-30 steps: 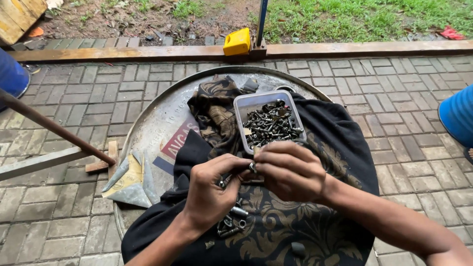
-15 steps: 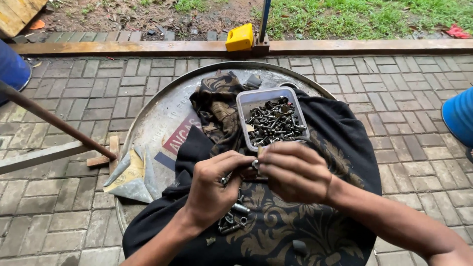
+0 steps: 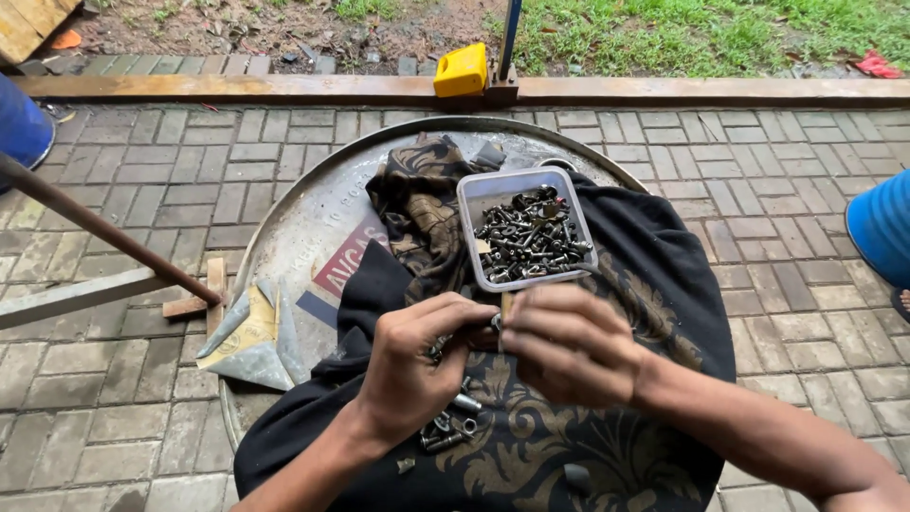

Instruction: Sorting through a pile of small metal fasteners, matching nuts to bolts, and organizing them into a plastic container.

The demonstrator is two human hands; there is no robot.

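My left hand [image 3: 414, 365] and my right hand [image 3: 566, 343] meet over a black cloth with gold patterns [image 3: 654, 275] that drapes a round metal drum lid [image 3: 313, 218]. Both hands pinch a small metal bolt [image 3: 495, 323] between their fingertips; most of it is hidden by the fingers. Just beyond the hands stands a clear plastic tub [image 3: 483, 194] filled with several dark bolts and nuts [image 3: 531, 237]. A few loose bolts [image 3: 450, 427] lie on the cloth under my left hand.
Brick paving surrounds the drum. A rusty metal bar [image 3: 104, 232] slants in from the left above a wooden block [image 3: 194, 303]. Folded metal scraps [image 3: 251, 337] lie at the lid's left. Blue barrels [image 3: 882, 228] stand at both sides. A yellow block [image 3: 461, 70] sits on the far kerb.
The view has shifted slightly. My hands stay together over the cloth, working the bolt with small finger movements; the tub has not moved.
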